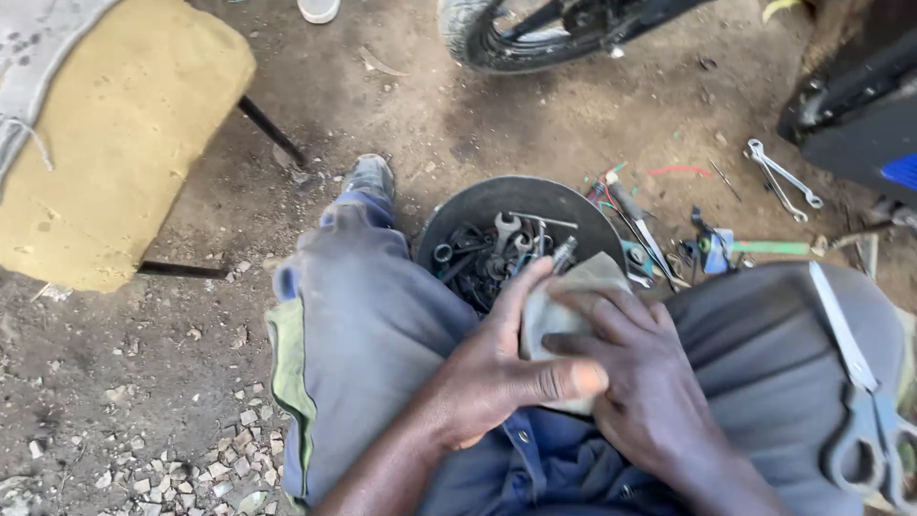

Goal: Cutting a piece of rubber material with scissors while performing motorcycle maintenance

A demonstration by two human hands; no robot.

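- Bare dirt floor (172, 382), small stones scattered at lower left.
- Yellow foam stool (115, 143) on black legs, upper left.
- Motorcycle tyre (478, 38) at top centre, in daylight.

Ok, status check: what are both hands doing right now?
Left hand and right hand both gripping a grey rag over the lap. Bowl of tools just beyond. Scissors resting on right thigh.

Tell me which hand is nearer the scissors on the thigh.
Right. The right hand grips the grey cloth on the scissors' side; the left hand holds the cloth farther away.
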